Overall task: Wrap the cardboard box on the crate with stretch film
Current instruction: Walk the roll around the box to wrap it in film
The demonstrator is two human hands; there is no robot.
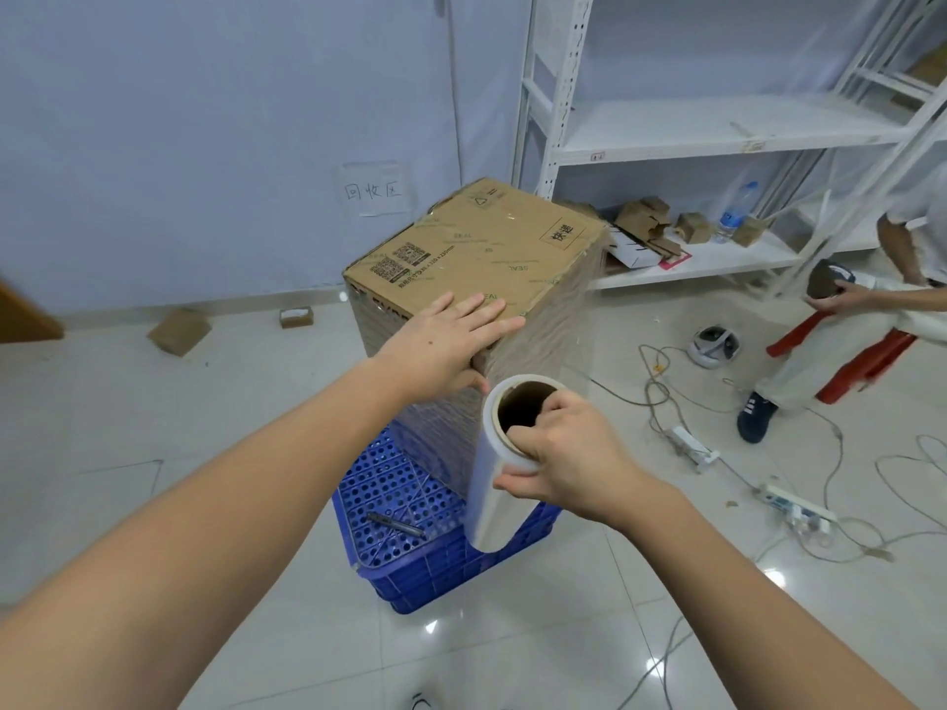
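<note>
While the left hand is laid flat, fingers straight, on the near top corner of the cardboard box, the stretch film roll is gripped at its upper end by the right hand, fingers hooked into the cardboard core. Film is stretched from the roll onto the box's sides, already wrapped. The box is stood upright on the blue crate, where what may be a pen is seen lying.

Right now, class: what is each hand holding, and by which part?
The right hand grips the stretch film roll at its top end, fingers inside the core. The left hand lies flat on the cardboard box.
</note>
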